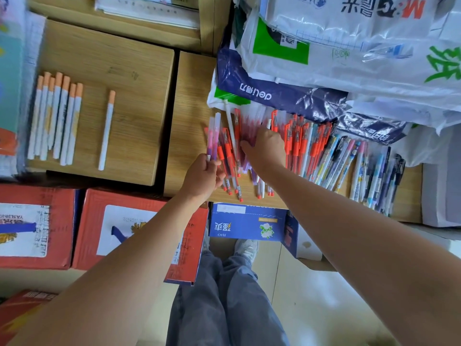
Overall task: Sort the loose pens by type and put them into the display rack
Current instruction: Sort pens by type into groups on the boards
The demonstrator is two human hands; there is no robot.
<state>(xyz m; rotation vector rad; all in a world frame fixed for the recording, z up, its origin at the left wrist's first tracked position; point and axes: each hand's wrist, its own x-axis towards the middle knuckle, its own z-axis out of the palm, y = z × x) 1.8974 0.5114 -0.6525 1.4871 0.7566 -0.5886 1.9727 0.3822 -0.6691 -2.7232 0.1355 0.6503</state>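
A heap of loose pens lies on the wooden table: red-capped pens (296,143) in the middle, patterned and dark pens (361,171) at the right. My left hand (203,177) grips two pink-and-purple pens (213,136) that point away from me. My right hand (265,148) lies palm down on the blurred red and pink pens, fingers reaching into the heap. On the wooden surface to the left lie several white pens with orange caps (56,118) side by side, and one more orange-capped pen (106,131) apart from them.
Plastic bags (349,46) are piled at the back right and overhang the pens. Red cartons (104,228) and a blue carton (247,224) stand on the floor below the table edge. My legs are beneath. Papers lie at the left edge.
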